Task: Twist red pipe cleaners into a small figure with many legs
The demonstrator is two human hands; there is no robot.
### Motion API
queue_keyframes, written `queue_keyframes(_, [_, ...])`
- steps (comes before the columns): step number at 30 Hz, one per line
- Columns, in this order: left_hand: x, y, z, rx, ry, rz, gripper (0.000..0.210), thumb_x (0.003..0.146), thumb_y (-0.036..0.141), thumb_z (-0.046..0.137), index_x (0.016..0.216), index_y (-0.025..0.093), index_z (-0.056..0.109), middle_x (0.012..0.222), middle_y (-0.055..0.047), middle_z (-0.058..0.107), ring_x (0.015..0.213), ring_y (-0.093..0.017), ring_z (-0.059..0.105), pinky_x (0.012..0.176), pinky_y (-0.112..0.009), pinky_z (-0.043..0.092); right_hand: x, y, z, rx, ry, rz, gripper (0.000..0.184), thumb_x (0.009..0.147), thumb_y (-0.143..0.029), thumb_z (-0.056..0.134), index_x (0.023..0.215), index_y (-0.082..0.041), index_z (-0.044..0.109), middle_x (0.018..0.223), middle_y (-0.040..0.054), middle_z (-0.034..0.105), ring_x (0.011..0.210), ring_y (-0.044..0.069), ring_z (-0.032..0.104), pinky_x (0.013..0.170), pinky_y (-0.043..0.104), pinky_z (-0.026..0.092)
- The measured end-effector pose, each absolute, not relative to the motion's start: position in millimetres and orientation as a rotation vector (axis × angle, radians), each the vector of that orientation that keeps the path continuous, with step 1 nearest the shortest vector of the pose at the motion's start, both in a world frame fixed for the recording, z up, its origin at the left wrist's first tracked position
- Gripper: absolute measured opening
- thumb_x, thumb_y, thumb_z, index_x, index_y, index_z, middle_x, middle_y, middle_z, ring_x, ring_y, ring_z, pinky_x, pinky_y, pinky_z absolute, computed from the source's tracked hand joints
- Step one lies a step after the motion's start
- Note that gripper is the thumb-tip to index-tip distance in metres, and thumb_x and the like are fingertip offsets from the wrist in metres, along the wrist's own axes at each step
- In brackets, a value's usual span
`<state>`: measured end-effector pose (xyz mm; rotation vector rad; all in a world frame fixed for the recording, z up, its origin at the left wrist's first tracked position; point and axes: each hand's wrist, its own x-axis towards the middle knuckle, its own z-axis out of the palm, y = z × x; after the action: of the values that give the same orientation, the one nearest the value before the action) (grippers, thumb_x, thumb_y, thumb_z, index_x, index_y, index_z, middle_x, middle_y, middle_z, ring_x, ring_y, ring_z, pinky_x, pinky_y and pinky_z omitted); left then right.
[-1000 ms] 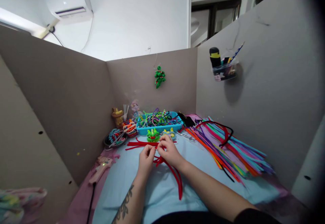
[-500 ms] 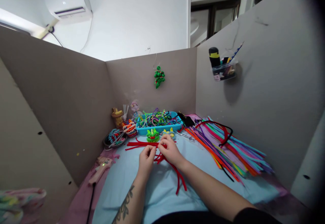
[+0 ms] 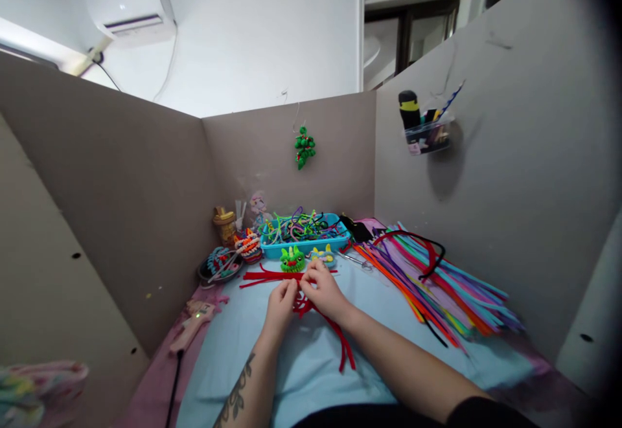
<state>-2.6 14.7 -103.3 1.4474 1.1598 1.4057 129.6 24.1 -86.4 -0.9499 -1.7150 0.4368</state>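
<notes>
My left hand [image 3: 282,300] and my right hand [image 3: 321,289] meet over the blue cloth, fingertips pinched close together on red pipe cleaners [image 3: 305,306]. The exact grip is partly hidden by my fingers. Long red ends [image 3: 343,345] trail from under my right hand toward me. Behind my hands lies a bundle of loose red pipe cleaners [image 3: 262,276]. Just past it sit a green pipe-cleaner creature head [image 3: 292,259] with a red mouth and a blue-and-yellow piece [image 3: 322,256], partly covered by my right hand.
A blue tray [image 3: 301,246] of tangled pipe cleaners stands at the back. Scissors [image 3: 356,260] and a fan of coloured pipe cleaners [image 3: 437,285] lie to the right. On the left are a dark bowl [image 3: 219,277] and a pink glue gun [image 3: 193,326]. Grey panels [image 3: 286,188] enclose the table.
My right hand has shifted slightly left, so both hands' fingertips are closer together. The red pipe cleaners below them have moved slightly with the hands.
</notes>
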Motion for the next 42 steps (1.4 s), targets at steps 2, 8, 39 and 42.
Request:
queue_keyframes(2, [-2.5, 14.5, -103.3, 1.473, 1.175, 1.38, 0.036, 0.07, 0.049, 0.056, 0.062, 0.014, 0.058, 0.055, 0.0, 0.051, 0.053, -0.012, 0.045, 0.049, -0.021, 0.035, 129.4, 23.8, -86.6, -0.949, -1.731, 0.416, 0.015, 0.072, -0.012, 0.05, 0.058, -0.018, 0.053, 0.082, 0.0029, 0.047, 0.085, 0.017, 0.047, 0.08, 0.031, 0.038])
queue_keyframes(8, [-0.9, 10.8, -98.8, 1.502, 1.192, 1.428, 0.035, 0.069, 0.047, 0.058, 0.061, 0.014, 0.063, 0.057, -0.002, 0.054, 0.055, -0.013, 0.045, 0.049, -0.021, 0.033, 129.0, 23.8, -88.7, -0.93, -1.761, 0.331, 0.013, 0.071, -0.012, 0.051, 0.061, -0.018, 0.055, 0.08, 0.0023, 0.046, 0.084, 0.017, 0.046, 0.078, 0.032, 0.039])
queue_keyframes(39, [-0.1, 3.7, -97.8, 1.775, 1.261, 1.453, 0.027, 0.077, 0.03, 0.051, 0.102, 0.019, 0.053, 0.059, 0.001, 0.061, 0.052, -0.013, 0.053, 0.053, -0.022, 0.036, 127.7, 29.8, -98.0, -1.077, -1.768, 0.257, 0.015, 0.075, -0.012, 0.049, 0.061, -0.018, 0.055, 0.081, 0.004, 0.048, 0.083, 0.019, 0.047, 0.077, 0.032, 0.039])
queue_keyframes(42, [-0.6, 3.2, -97.5, 1.779, 1.256, 1.458, 0.028, 0.078, 0.029, 0.05, 0.103, 0.018, 0.052, 0.054, 0.003, 0.057, 0.049, -0.013, 0.05, 0.052, -0.022, 0.034, 128.1, 30.1, -97.2, -1.086, -1.828, 0.257, 0.016, 0.074, -0.011, 0.05, 0.062, -0.018, 0.056, 0.08, 0.0037, 0.048, 0.084, 0.018, 0.047, 0.077, 0.032, 0.038])
